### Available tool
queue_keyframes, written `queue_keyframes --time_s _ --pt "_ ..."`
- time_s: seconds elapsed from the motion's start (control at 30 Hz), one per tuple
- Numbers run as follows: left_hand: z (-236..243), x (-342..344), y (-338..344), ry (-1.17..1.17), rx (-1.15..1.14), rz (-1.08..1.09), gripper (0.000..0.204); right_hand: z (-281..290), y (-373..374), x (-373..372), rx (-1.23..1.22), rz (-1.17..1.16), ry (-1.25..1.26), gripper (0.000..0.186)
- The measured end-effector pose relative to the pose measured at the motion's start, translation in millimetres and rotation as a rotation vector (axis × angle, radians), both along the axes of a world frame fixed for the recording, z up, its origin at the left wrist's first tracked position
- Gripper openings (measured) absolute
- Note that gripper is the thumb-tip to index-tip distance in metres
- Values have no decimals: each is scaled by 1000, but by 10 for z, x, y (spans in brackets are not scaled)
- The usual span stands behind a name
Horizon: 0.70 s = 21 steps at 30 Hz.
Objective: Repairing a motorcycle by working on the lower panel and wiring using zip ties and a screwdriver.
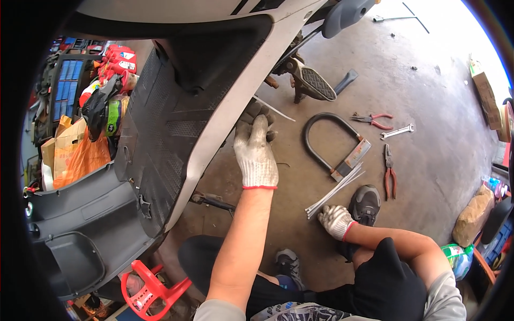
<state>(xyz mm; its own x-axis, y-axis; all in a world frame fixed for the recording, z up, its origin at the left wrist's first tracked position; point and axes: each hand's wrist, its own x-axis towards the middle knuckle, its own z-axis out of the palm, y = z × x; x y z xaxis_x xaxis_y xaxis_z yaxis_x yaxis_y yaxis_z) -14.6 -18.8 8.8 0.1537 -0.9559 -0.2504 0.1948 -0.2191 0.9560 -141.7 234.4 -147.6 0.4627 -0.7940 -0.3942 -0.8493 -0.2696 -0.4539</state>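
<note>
My left hand (257,144), in a white knit glove with dark-coated fingers, reaches to the lower edge of a scooter's pale side panel (230,101). Its fingers bend inward there, and what they grip is hidden. A white cable tie (278,111) sticks out just beyond those fingertips. My right hand (336,221), gloved alike, is curled closed in front of my knee. Any object inside it cannot be made out. Beside its knuckles, a bundle of white cable ties (334,190) lies on the floor, one end against a U-shaped lock (321,142).
Red-handled pliers (375,120), a wrench (397,131) and more pliers (390,171) lie right of the lock. The scooter's black footboard (160,128) and footpeg (316,83) border my left arm's space. A red plastic stand (152,291) is at lower left.
</note>
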Motion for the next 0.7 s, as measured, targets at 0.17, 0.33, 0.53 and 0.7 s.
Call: queue_keyframes --time_s 0.17,0.33,0.53,0.7 --pt "-1 -104 -101 7 -51 98 22 482 -354 -163 188 99 -52 21" --pt "-44 -100 -190 145 -63 46 23 952 -1002 -427 640 -334 -392 38" --pt "-147 -27 25 55 -24 66 23 1291 -1568 -598 705 -680 -933 31" --pt "-181 -50 355 -53 101 -5 20 1468 -1792 -586 740 -741 -1063 33"
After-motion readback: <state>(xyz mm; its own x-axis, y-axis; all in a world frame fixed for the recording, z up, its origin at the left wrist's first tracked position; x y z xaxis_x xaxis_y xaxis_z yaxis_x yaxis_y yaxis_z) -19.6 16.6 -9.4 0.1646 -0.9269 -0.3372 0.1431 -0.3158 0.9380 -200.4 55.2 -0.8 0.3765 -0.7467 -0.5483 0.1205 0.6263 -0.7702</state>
